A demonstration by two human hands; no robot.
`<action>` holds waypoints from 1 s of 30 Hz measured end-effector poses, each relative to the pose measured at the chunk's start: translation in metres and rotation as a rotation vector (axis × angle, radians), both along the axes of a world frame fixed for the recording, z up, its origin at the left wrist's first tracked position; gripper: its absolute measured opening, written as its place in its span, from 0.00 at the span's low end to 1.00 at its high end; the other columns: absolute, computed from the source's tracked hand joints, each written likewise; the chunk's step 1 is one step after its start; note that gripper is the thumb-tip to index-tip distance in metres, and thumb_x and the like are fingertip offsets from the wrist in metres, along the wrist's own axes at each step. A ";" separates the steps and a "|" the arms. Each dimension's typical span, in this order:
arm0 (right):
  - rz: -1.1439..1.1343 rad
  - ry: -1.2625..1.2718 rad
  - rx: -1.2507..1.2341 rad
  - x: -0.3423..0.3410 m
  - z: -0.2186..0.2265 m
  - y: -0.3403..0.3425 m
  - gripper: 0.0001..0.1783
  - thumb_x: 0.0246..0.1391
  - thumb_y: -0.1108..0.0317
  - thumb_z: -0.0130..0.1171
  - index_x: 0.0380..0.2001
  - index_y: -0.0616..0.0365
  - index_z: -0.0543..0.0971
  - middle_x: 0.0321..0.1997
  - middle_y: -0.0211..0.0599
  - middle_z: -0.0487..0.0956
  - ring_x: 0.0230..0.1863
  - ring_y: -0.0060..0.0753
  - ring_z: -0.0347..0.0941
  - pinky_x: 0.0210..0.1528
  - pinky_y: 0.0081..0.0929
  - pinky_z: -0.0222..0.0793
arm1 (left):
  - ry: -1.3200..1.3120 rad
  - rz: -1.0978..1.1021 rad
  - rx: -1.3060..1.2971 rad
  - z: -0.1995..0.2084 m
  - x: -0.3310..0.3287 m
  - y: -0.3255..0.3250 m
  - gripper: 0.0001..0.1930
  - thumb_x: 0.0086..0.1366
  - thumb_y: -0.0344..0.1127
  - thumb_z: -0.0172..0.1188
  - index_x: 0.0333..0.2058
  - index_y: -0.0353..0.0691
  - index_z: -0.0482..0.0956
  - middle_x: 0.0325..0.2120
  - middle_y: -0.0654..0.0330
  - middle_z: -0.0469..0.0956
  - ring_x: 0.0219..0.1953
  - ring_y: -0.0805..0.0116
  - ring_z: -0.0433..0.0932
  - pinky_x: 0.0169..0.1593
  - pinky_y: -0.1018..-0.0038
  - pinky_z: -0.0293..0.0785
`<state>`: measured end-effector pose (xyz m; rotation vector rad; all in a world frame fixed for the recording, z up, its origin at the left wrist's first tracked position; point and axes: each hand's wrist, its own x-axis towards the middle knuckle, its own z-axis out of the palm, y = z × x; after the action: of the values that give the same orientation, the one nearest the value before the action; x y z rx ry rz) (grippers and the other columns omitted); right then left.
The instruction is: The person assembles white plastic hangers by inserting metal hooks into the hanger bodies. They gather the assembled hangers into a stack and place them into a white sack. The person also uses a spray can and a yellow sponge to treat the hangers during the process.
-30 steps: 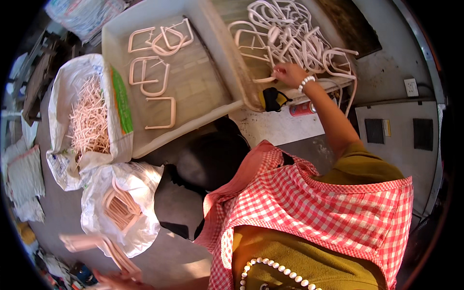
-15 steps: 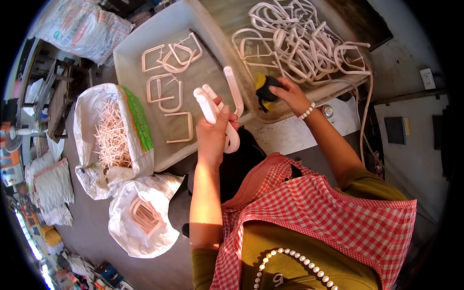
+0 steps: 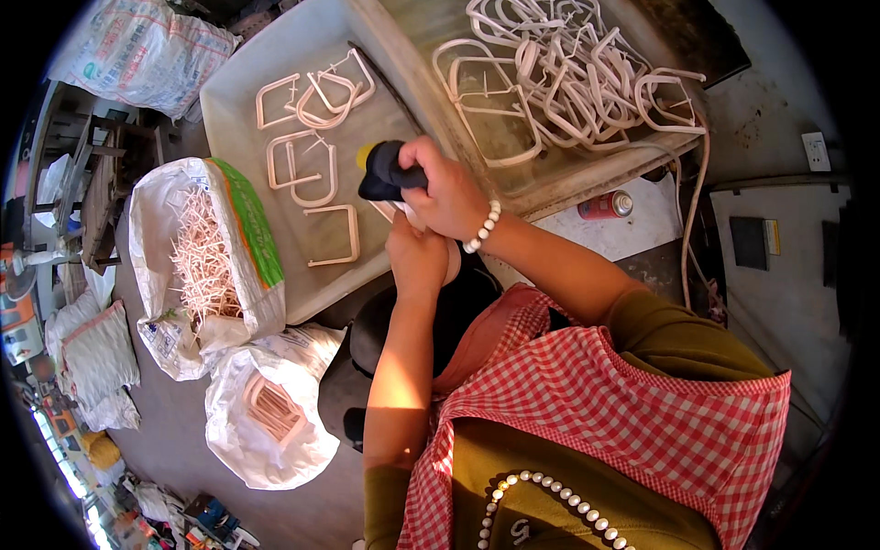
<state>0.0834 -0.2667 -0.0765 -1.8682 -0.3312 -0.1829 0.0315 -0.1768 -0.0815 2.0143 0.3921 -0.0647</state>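
My left hand is closed around pale pink, curved plastic pieces; one rounded end shows beside the hand, and the rest is hidden. Above it, my right hand grips a black-and-yellow handheld tool and brings it against the pieces at my left fingers. The tool's working end is hidden, so its kind does not show. In the shallow plastic tray behind lie several pale pink C-shaped plastic frames, some with thin crossbars.
A second tray at the far right holds a tangled heap of similar frames. Left stand a sack of thin pink offcuts and a white bag with stacked pieces. A red can lies beyond my right forearm.
My right hand has swung left with the black-and-yellow tool, from over the second tray to my left hand. The held pieces, plainly visible before, are now mostly covered.
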 end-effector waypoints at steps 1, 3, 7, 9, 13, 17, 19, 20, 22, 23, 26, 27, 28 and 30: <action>-0.029 0.009 0.037 0.007 -0.003 0.002 0.19 0.43 0.77 0.53 0.41 0.55 0.66 0.32 0.51 0.74 0.35 0.57 0.72 0.38 0.40 0.69 | 0.021 -0.012 -0.028 0.005 0.001 -0.001 0.12 0.60 0.34 0.57 0.34 0.27 0.74 0.23 0.51 0.78 0.28 0.63 0.78 0.32 0.69 0.71; -0.261 0.010 0.102 0.030 -0.028 0.007 0.19 0.47 0.76 0.56 0.43 0.57 0.64 0.33 0.49 0.76 0.33 0.47 0.77 0.32 0.36 0.71 | 0.063 -0.035 -0.083 0.011 0.004 -0.003 0.13 0.61 0.35 0.57 0.35 0.27 0.73 0.22 0.52 0.77 0.26 0.65 0.78 0.30 0.70 0.71; -0.263 0.470 0.811 0.050 -0.042 -0.014 0.15 0.55 0.74 0.55 0.44 0.59 0.63 0.37 0.45 0.76 0.28 0.34 0.78 0.24 0.24 0.74 | 0.096 0.009 -0.230 -0.006 0.009 -0.002 0.12 0.62 0.35 0.56 0.34 0.29 0.74 0.22 0.53 0.78 0.23 0.65 0.79 0.30 0.69 0.72; -0.153 0.537 0.797 0.040 -0.032 -0.028 0.16 0.57 0.71 0.54 0.47 0.62 0.65 0.41 0.44 0.77 0.35 0.34 0.78 0.36 0.28 0.76 | 0.078 0.022 -0.221 -0.005 0.010 -0.002 0.12 0.62 0.37 0.57 0.31 0.31 0.75 0.19 0.52 0.78 0.23 0.60 0.80 0.32 0.65 0.74; 0.120 0.715 0.858 0.026 -0.019 -0.033 0.19 0.59 0.67 0.52 0.52 0.61 0.67 0.45 0.41 0.77 0.45 0.32 0.76 0.50 0.30 0.71 | 0.102 -0.081 -0.021 -0.009 0.011 -0.002 0.09 0.62 0.33 0.56 0.32 0.30 0.75 0.20 0.56 0.78 0.21 0.68 0.78 0.27 0.72 0.72; 0.357 0.828 0.970 0.024 -0.014 -0.035 0.21 0.58 0.66 0.53 0.54 0.61 0.66 0.43 0.43 0.78 0.44 0.35 0.77 0.48 0.32 0.73 | 0.122 -0.151 -0.103 -0.007 0.011 -0.002 0.10 0.61 0.34 0.56 0.32 0.30 0.75 0.19 0.55 0.78 0.21 0.67 0.78 0.28 0.72 0.72; 0.422 0.924 0.992 0.030 -0.017 -0.040 0.21 0.58 0.66 0.53 0.53 0.61 0.66 0.43 0.43 0.78 0.43 0.36 0.77 0.47 0.32 0.73 | 0.159 -0.176 -0.133 0.000 0.011 -0.003 0.10 0.62 0.34 0.56 0.32 0.30 0.75 0.20 0.55 0.78 0.22 0.68 0.79 0.29 0.73 0.72; 0.402 0.927 0.992 0.031 -0.021 -0.039 0.20 0.58 0.66 0.54 0.52 0.61 0.67 0.41 0.43 0.78 0.42 0.35 0.78 0.46 0.32 0.74 | 0.173 -0.189 -0.133 0.001 0.010 -0.004 0.10 0.62 0.34 0.56 0.32 0.30 0.75 0.20 0.55 0.78 0.22 0.68 0.79 0.29 0.73 0.72; 0.361 0.931 0.994 0.032 -0.029 -0.038 0.19 0.57 0.66 0.54 0.50 0.61 0.69 0.39 0.43 0.79 0.39 0.35 0.78 0.43 0.32 0.75 | 0.204 -0.209 -0.207 0.002 0.010 -0.005 0.10 0.63 0.34 0.56 0.33 0.30 0.75 0.22 0.56 0.79 0.24 0.69 0.79 0.30 0.74 0.73; 0.305 0.902 0.977 0.033 -0.030 -0.037 0.18 0.57 0.66 0.55 0.49 0.61 0.69 0.38 0.43 0.79 0.37 0.35 0.78 0.42 0.32 0.75 | 0.223 -0.216 -0.282 0.003 0.010 -0.005 0.10 0.63 0.34 0.56 0.34 0.30 0.75 0.24 0.56 0.79 0.25 0.69 0.79 0.31 0.74 0.73; 0.161 0.868 0.961 0.034 -0.032 -0.040 0.15 0.57 0.66 0.55 0.45 0.61 0.72 0.34 0.41 0.79 0.32 0.33 0.77 0.36 0.31 0.76 | 0.263 -0.202 -0.620 0.008 0.007 -0.003 0.13 0.64 0.34 0.55 0.41 0.30 0.73 0.30 0.55 0.79 0.30 0.69 0.79 0.34 0.75 0.75; 0.130 0.888 0.983 0.035 -0.032 -0.044 0.14 0.57 0.66 0.55 0.43 0.60 0.72 0.33 0.41 0.78 0.31 0.32 0.77 0.34 0.30 0.77 | 0.272 -0.194 -0.751 0.010 0.007 -0.002 0.14 0.64 0.34 0.55 0.44 0.29 0.72 0.32 0.55 0.79 0.31 0.69 0.79 0.36 0.75 0.76; 0.056 0.915 1.073 0.033 -0.034 -0.043 0.13 0.58 0.65 0.54 0.44 0.60 0.71 0.33 0.40 0.78 0.32 0.33 0.77 0.34 0.32 0.77 | 0.282 -0.186 -0.776 0.009 0.008 -0.001 0.19 0.64 0.33 0.55 0.51 0.29 0.69 0.36 0.55 0.79 0.33 0.68 0.79 0.39 0.74 0.77; 0.087 0.925 1.114 0.030 -0.031 -0.046 0.15 0.58 0.66 0.53 0.47 0.59 0.69 0.37 0.42 0.77 0.36 0.35 0.78 0.34 0.33 0.78 | 0.305 -0.100 -0.859 0.010 0.008 -0.001 0.19 0.64 0.32 0.56 0.52 0.29 0.68 0.36 0.55 0.79 0.33 0.68 0.79 0.39 0.75 0.77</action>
<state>0.1136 -0.3132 -0.1073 -0.6826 0.3040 0.4757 0.0393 -0.1774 -0.0711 1.1676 0.3685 -0.5187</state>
